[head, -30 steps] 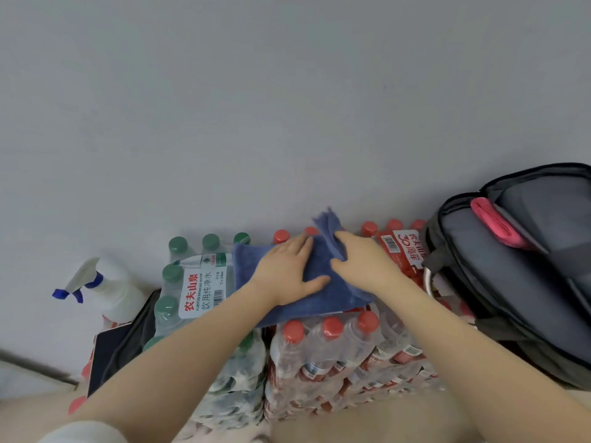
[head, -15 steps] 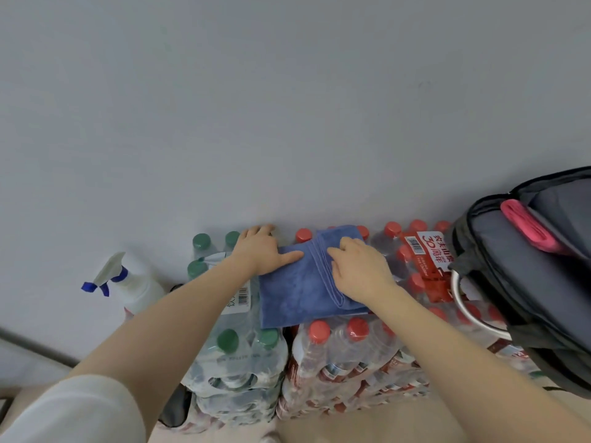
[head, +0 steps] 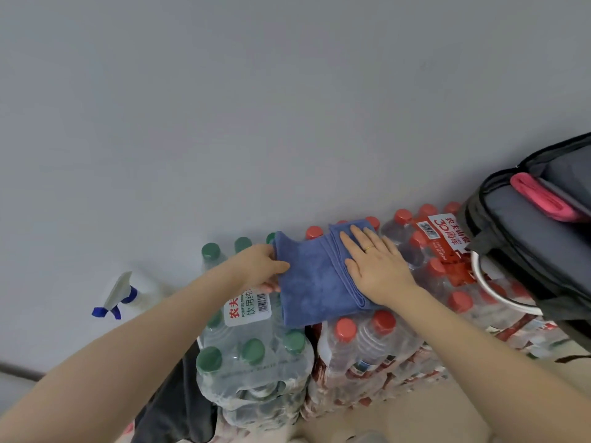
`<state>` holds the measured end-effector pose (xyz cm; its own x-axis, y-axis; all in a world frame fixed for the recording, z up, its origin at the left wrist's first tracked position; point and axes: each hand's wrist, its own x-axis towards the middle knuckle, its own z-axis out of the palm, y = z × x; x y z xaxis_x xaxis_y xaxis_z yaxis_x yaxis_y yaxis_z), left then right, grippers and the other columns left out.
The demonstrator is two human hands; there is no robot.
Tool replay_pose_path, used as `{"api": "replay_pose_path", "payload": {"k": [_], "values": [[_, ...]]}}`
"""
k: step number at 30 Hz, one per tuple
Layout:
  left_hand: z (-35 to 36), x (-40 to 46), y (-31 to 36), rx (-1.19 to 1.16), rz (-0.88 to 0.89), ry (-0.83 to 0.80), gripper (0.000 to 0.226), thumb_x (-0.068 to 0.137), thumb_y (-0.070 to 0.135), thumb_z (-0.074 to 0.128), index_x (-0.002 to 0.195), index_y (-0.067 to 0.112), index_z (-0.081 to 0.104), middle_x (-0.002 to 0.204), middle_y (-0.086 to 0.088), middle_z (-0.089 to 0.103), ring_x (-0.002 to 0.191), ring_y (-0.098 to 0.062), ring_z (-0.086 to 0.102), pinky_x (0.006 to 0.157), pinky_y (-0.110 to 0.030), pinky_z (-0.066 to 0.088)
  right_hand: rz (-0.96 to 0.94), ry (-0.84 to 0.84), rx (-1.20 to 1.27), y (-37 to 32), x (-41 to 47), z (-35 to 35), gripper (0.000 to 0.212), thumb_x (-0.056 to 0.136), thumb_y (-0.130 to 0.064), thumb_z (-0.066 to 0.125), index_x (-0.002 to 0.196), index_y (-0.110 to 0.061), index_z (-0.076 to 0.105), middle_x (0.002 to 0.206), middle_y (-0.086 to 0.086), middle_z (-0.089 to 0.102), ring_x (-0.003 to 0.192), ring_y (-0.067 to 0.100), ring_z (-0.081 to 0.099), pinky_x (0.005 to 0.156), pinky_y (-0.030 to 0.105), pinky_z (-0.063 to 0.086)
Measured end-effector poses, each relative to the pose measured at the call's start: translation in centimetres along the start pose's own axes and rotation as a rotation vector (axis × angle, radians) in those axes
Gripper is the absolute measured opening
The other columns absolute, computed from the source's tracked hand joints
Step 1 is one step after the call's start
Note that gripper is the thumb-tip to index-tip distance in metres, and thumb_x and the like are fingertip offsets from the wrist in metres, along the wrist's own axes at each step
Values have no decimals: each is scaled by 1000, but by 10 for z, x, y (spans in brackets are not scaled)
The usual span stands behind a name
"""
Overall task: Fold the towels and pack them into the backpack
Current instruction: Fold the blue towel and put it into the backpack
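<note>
Head view looks down on a blue towel (head: 315, 276), folded into a thick rectangle and lying across the tops of two shrink-wrapped packs of bottled water: a green-capped pack (head: 256, 353) on the left and a red-capped pack (head: 377, 343) on the right. The towel's long axis runs near to far, tilted slightly, with its stacked layered edges along the right side. The right hand (head: 374, 266) lies flat on that right edge, fingers straight and spread, pressing the layers down; a ring shows on one finger. The left hand (head: 260, 270) is at the towel's left edge, thumb on top and fingers tucked out of sight under the cloth, so it seems to pinch that edge, though the hidden fingers leave this unsure. The open grey backpack (head: 524, 247) stands well to the right, a folded pink towel (head: 540, 198) already in its mouth, so the right hand is the nearer one for carrying the towel across. A white spray bottle (head: 123, 295) stands far left against the wall. Compared with half a second ago, the right hand has flattened from a curled grip to an open press, and the left hand has slid from resting on top to catching the left edge.
</note>
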<state>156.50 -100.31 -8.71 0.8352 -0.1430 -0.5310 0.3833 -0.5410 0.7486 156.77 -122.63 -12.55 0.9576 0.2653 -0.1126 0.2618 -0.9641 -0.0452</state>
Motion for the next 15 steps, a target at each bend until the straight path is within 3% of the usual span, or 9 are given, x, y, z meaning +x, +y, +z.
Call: {"api": "replay_pose_path", "payload": {"k": [3,5,8,10,12,13,15], "values": [[15,-7,21,-324,122,51,14,95,12,42,106,9,50,81,-8,60,63,-16,60,51,-20,54,-3,30,-26,-3,-2,1,62,89,-44,5,149,-26,8,158,-2,6,146,18,3,117,40,3],[29,-7,39,-415,201,40,6,95,15,44,94,11,49,76,-7,59,56,-13,60,50,-21,54,-8,105,71,-2,-1,3,62,89,-45,13,146,-24,24,156,0,19,144,21,14,116,39,11],[51,6,62,-438,218,33,16,94,16,48,78,13,46,65,-7,57,46,-10,57,46,-20,52,29,226,611,7,1,-4,35,90,-22,51,123,-14,58,136,7,51,127,21,44,108,34,31],[66,18,72,-358,218,39,22,93,16,50,72,12,46,61,-7,57,39,-7,55,44,-19,51,143,227,1096,14,-3,-15,21,90,-5,52,103,-12,67,112,6,65,108,18,56,100,34,43],[79,28,74,-157,289,47,25,93,17,49,69,10,49,60,-7,58,40,-6,55,50,-21,52,292,231,1481,21,-6,-24,22,93,-5,47,89,-15,66,98,4,66,103,23,58,98,39,45],[85,31,74,-9,347,48,26,94,17,47,70,8,54,62,-7,61,48,-8,58,58,-24,53,342,220,1583,26,-7,-25,24,94,-9,46,85,-17,66,98,5,66,104,25,58,99,41,45],[92,32,71,252,484,43,29,94,15,42,79,2,64,74,-13,67,67,-20,61,71,-32,49,359,152,1549,31,-11,-26,21,95,-20,46,85,-25,64,106,3,63,107,22,57,103,42,42]]}}
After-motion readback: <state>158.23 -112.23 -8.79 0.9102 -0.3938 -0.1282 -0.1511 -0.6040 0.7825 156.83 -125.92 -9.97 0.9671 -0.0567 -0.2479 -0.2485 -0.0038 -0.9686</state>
